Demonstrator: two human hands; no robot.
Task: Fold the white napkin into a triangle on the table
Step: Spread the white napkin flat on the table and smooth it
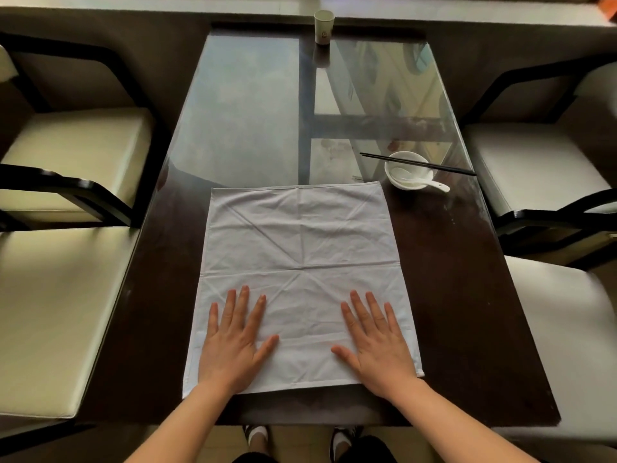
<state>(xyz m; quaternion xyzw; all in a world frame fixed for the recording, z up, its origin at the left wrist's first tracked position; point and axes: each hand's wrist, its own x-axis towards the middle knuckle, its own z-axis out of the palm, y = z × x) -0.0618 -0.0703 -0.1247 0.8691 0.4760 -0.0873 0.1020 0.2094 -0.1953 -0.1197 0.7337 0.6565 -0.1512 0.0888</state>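
Observation:
The white napkin (pixel 300 248) lies spread flat as a full square on the near half of the dark glass-topped table (pixel 467 295). Crease lines cross it along the middle and both diagonals. My left hand (pixel 233 342) rests palm down on its near left part, fingers spread. My right hand (pixel 377 342) presses flat on the near right part, fingers spread too. Neither hand grips the cloth.
A white bowl (pixel 408 170) with a spoon (pixel 430 184) in it and black chopsticks (pixel 417 163) across its rim stands just past the napkin's far right corner. A paper cup (pixel 324 26) stands at the far edge. Cream-cushioned chairs (pixel 66 162) flank both sides.

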